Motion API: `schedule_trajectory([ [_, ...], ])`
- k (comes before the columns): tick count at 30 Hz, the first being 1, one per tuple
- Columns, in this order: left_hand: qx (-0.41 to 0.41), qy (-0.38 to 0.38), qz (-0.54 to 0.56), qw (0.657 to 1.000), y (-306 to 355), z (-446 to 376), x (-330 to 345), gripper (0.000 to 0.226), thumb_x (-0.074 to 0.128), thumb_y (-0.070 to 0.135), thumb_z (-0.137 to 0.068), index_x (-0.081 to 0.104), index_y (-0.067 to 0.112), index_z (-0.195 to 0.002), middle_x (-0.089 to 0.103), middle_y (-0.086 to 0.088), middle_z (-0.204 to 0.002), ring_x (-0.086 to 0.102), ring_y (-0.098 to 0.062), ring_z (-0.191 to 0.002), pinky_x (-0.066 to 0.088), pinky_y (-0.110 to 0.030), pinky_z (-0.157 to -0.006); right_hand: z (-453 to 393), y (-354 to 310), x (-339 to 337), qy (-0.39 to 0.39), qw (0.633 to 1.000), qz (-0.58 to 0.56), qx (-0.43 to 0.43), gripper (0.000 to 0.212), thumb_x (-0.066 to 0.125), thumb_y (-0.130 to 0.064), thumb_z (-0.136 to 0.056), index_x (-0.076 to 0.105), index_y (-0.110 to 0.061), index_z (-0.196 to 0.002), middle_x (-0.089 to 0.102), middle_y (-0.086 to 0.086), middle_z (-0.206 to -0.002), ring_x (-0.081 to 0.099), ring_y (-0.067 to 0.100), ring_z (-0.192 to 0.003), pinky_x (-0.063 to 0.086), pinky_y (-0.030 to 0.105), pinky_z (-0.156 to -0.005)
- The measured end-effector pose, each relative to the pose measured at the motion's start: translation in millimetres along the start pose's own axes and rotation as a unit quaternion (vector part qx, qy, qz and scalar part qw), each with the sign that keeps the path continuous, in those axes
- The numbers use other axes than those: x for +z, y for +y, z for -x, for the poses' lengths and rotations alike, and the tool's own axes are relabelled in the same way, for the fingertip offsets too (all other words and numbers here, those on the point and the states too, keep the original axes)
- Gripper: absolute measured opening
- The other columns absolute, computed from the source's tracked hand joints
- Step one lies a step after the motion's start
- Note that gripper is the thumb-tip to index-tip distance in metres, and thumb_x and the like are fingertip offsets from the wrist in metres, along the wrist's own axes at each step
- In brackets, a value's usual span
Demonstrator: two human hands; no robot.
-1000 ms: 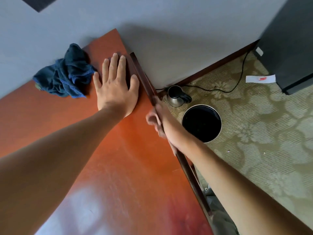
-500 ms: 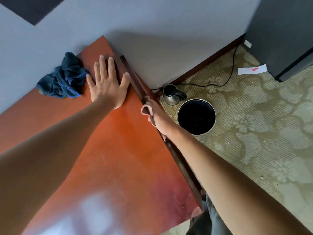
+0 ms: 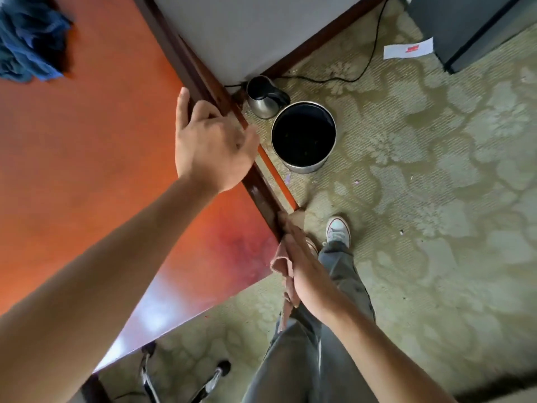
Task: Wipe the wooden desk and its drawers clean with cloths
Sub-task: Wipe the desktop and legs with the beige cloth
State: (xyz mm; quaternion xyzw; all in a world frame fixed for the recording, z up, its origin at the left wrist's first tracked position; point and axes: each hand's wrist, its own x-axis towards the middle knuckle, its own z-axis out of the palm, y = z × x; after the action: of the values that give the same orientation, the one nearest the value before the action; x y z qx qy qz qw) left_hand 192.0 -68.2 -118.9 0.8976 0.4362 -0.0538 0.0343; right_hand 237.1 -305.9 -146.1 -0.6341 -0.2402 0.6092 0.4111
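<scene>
The glossy reddish wooden desk (image 3: 96,158) fills the left half of the view. My left hand (image 3: 212,144) hovers over its right edge, fingers spread and holding nothing. My right hand (image 3: 302,266) presses a pinkish cloth (image 3: 283,266) flat against the dark side edge of the desk near its front corner; the cloth hangs down below my palm. A crumpled blue cloth (image 3: 29,42) lies on the desktop at the top left, apart from both hands.
On the patterned carpet beside the desk stand a round black bin (image 3: 303,136) and a steel kettle (image 3: 263,96) with a black cable. A white paper (image 3: 408,48) lies by a dark cabinet (image 3: 470,27). A chair base (image 3: 180,379) and my legs are below.
My right hand slid the pinkish cloth along the desk's side edge toward the front corner. My left hand lifted off the desktop by the blue cloth and moved to the right edge.
</scene>
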Motion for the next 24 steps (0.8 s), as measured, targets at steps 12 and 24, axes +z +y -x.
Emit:
schedule_trajectory([
  [12, -0.003, 0.043, 0.035, 0.998, -3, 4, 6, 0.051, 0.039, 0.037, -0.096, 0.049, 0.012, -0.052, 0.049, 0.001, -0.057, 0.055, -0.020, -0.101, 0.005, -0.045, -0.130, -6, 4, 13, 0.082, 0.996, -0.034, 0.006, 0.039, 0.032, -0.035, -0.112, 0.050, -0.024, -0.145, 0.062, 0.000, -0.086, 0.062, -0.003, -0.058, 0.058, 0.034, -0.067],
  [24, 0.030, 0.059, 0.092, 0.994, -6, 1, 3, 0.041, 0.041, 0.032, -0.090, 0.038, 0.026, -0.050, 0.052, 0.008, -0.057, 0.059, -0.017, -0.100, 0.011, -0.050, -0.129, -123, -25, -6, 0.028, 0.997, 0.007, 0.075, 0.037, 0.032, -0.039, -0.111, 0.059, -0.014, -0.110, 0.063, 0.004, -0.086, 0.055, 0.020, -0.073, 0.046, 0.026, -0.068],
])
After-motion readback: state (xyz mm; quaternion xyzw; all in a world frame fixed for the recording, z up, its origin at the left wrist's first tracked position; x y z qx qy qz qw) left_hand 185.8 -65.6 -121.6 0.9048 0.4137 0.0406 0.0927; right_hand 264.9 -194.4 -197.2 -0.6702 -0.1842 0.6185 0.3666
